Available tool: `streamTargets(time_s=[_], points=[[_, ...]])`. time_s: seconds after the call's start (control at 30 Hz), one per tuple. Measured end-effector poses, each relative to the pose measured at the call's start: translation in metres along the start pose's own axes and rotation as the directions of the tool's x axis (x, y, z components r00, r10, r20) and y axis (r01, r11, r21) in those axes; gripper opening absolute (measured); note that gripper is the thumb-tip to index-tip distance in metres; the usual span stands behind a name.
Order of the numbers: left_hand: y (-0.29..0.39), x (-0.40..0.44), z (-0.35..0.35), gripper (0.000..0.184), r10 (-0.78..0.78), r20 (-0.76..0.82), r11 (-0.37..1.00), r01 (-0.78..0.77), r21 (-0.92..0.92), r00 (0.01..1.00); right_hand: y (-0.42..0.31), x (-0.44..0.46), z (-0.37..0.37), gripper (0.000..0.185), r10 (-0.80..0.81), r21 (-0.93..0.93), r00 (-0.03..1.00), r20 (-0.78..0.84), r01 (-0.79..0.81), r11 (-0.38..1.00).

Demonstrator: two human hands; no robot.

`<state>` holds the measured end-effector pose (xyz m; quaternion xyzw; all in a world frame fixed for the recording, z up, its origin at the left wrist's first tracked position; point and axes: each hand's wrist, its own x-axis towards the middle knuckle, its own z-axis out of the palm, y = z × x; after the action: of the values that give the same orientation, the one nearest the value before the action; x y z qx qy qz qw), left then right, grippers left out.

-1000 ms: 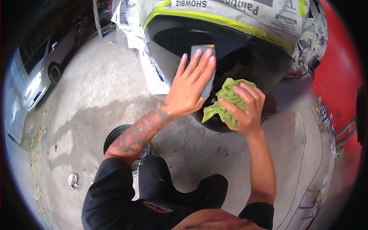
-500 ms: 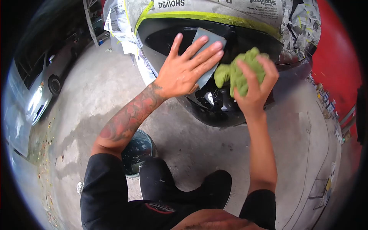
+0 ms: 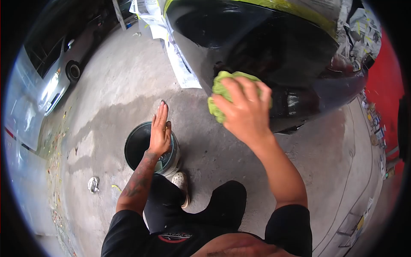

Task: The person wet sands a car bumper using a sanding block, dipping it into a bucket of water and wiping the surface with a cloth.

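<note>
My right hand (image 3: 248,109) presses a bunched green cloth (image 3: 219,100) to the lower left edge of a glossy black car panel (image 3: 274,55). The panel looks wet, with bright reflections. Newspaper (image 3: 184,70) and yellow-green masking tape (image 3: 295,10) border it. Lower left, my left hand (image 3: 160,135) is over a dark bucket (image 3: 136,147), seen edge-on with its fingers stretched out straight. The grey sandpaper sheet from earlier cannot be made out; the palm side is hidden.
Below the bucket a foot in a light clog (image 3: 180,186) rests on the concrete floor (image 3: 120,85). A crumpled white wad (image 3: 93,184) lies at left. Another car (image 3: 58,83) stands farther left. Small containers (image 3: 376,132) line the red wall (image 3: 387,90) at right.
My left hand has left the panel and moved down to the bucket; the grey sandpaper is out of sight. My right hand has moved left with the cloth. The view has shifted.
</note>
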<state>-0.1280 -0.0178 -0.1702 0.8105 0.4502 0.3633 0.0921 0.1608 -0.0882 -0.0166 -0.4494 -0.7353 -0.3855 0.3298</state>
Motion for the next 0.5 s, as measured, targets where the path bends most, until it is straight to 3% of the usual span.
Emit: streamTargets(time_s=[0.17,0.37,0.43,0.5], points=[[-0.054,-0.055,-0.003,0.062,-0.16,0.156,0.987,0.156,0.042,0.975,0.055,-0.032,-0.044,0.041,0.239,0.081,0.967,-0.092,-0.231,0.969],[-0.137,-0.175,0.014,0.06,-0.49,0.36,0.866,0.395,0.307,0.794,0.081,-0.043,-0.034,0.043,0.413,0.123,0.839,-0.354,-0.396,0.91],[-0.16,-0.221,0.031,0.06,-0.527,0.323,0.847,0.457,0.271,0.786,0.081,-0.022,-0.032,0.042,0.418,0.105,0.79,-0.449,-0.418,0.902],[-0.139,-0.222,0.028,0.059,-0.466,0.245,0.83,0.325,0.453,0.85,0.084,0.005,-0.031,0.042,0.402,0.083,0.713,-0.574,-0.438,0.895]])
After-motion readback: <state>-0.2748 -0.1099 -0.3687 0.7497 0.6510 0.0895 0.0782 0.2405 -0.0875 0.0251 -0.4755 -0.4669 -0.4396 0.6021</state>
